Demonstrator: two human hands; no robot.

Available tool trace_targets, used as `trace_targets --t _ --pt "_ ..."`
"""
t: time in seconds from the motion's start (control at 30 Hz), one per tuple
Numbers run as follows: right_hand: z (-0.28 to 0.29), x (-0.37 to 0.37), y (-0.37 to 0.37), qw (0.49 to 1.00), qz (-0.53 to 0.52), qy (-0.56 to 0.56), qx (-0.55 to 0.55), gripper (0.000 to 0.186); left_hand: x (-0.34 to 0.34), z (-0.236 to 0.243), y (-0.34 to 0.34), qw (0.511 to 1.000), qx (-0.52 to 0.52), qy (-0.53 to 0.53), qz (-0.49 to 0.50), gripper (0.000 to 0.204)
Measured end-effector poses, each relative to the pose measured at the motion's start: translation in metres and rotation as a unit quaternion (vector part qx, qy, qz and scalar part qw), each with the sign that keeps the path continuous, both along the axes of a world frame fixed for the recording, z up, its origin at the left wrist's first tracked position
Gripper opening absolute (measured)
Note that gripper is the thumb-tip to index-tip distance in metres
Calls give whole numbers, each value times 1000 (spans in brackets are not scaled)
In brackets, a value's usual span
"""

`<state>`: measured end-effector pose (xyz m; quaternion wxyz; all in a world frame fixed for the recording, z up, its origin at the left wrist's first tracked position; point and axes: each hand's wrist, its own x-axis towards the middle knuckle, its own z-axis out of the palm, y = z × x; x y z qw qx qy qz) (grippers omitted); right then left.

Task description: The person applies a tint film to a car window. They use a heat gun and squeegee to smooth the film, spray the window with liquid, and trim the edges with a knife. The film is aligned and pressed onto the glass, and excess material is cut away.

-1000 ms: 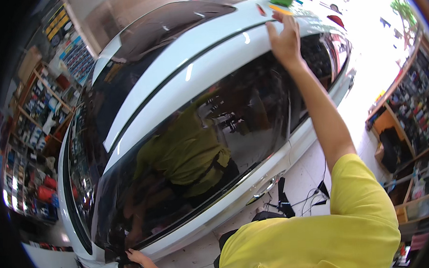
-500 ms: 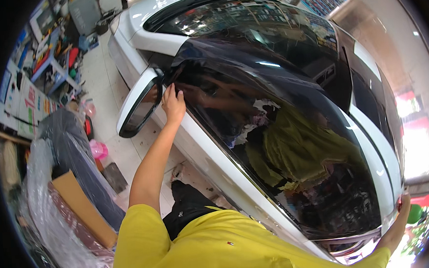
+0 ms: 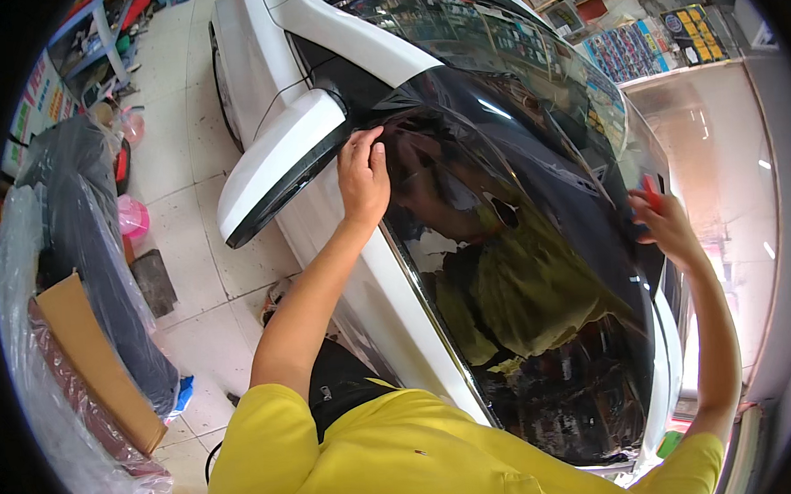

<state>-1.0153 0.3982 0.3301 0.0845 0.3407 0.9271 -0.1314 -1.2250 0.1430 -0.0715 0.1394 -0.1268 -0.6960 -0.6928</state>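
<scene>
A dark, glossy window film (image 3: pixel 570 171) covers the side window (image 3: pixel 504 268) of a white car (image 3: pixel 385 46), and its upper part overlaps the pillar and roof edge. My left hand (image 3: pixel 363 182) rests at the window's front lower corner, beside the white side mirror (image 3: pixel 292 158). Its fingers are stretched out against the film's edge, holding nothing. On the right, my right hand (image 3: pixel 672 232) is raised by the film's far edge. Its fingers are closed around a small red tool (image 3: pixel 651 193); the hand hides most of it, so I cannot tell its kind.
Plastic-wrapped pieces (image 3: pixel 81 228) and a cardboard sheet (image 3: pixel 97 361) lean together on the left. A pink container (image 3: pixel 132 216) stands on the tiled floor (image 3: pixel 208 248). Display boards of small goods (image 3: pixel 631 51) stand beyond the car at the upper right.
My right hand has risen from the car's rear at the lower right to the film's far edge, with the red tool. My left hand stays by the mirror; the view has shifted.
</scene>
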Motion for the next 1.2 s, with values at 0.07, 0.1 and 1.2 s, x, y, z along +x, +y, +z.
trace_targets --t 0.07,0.1,1.2 --pt "-18 -58 -37 996 -54 -62 16 42 -5 -18 -8 999 -25 -24 -7 30" --pt "-23 -73 -48 996 -71 -61 1 40 -4 -25 -12 995 -81 -53 -3 33" --pt "-5 -144 -223 648 760 -20 52 17 89 16 -13 991 -67 96 -70 69"
